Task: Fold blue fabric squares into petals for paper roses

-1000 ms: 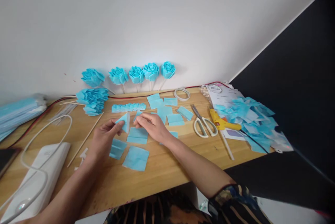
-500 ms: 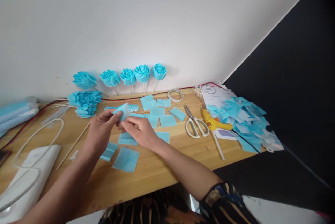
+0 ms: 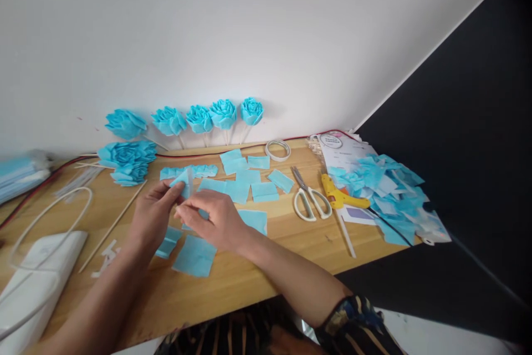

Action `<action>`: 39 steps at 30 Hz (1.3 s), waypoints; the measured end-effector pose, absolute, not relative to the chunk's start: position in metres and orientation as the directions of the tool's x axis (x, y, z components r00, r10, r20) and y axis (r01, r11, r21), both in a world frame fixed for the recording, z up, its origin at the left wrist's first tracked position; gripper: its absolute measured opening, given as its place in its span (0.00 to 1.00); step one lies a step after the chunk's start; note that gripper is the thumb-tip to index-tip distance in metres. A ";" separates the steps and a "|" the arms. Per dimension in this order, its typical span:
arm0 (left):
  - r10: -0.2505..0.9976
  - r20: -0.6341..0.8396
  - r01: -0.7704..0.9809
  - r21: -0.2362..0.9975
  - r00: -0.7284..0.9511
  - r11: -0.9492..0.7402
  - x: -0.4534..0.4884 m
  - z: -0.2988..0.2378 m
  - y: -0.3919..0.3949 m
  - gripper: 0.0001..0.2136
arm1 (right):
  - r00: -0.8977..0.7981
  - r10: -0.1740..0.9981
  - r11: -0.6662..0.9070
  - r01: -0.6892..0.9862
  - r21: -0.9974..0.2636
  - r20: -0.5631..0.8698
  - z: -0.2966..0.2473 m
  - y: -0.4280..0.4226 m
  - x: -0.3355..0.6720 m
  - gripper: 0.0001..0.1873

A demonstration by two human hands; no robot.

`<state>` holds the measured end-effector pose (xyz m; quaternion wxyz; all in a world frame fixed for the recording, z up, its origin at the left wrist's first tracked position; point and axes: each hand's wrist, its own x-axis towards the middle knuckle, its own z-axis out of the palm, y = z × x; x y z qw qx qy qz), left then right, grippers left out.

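My left hand [image 3: 157, 212] pinches a small folded piece of light blue fabric [image 3: 181, 182] between thumb and fingers, above the table. Close beside it, to the lower right, is my right hand [image 3: 214, 217], its fingers curled and pressed together. Whether anything is between those fingertips is hidden. Around and under the hands lie several cut blue squares [image 3: 195, 255], some of them folded. A row of small rolled blue pieces [image 3: 208, 170] lies just behind the hands.
Blue fabric flowers on sticks [image 3: 223, 114] lean against the wall. More flowers [image 3: 128, 160] lie at left, near a wooden stick [image 3: 114, 225] and a white power strip [image 3: 45, 277]. Rightward are a tape roll [image 3: 277, 150], scissors [image 3: 306, 200], a yellow glue gun [image 3: 341, 194] and blue scraps [image 3: 386, 194].
My right hand has drawn slightly down and away from the folded piece, which stays in my left hand. The whole view has shifted a little.
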<state>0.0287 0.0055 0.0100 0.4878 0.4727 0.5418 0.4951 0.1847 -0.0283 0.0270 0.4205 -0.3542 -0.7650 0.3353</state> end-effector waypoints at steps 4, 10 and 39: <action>0.992 -0.100 -0.042 0.994 -0.076 0.097 0.030 0.008 0.005 0.14 | -0.449 0.721 0.686 0.347 -0.640 0.529 0.031 -0.029 0.185 0.17; 0.999 -0.001 -0.030 1.000 -0.049 -0.001 0.026 -0.005 0.008 0.12 | -0.469 0.684 0.726 0.512 -0.460 0.559 0.064 -0.016 0.239 0.13; 0.979 -0.169 -0.310 0.931 0.111 0.196 0.040 -0.002 0.003 0.18 | -0.536 0.496 0.833 0.516 -0.200 0.683 0.011 -0.015 0.221 0.10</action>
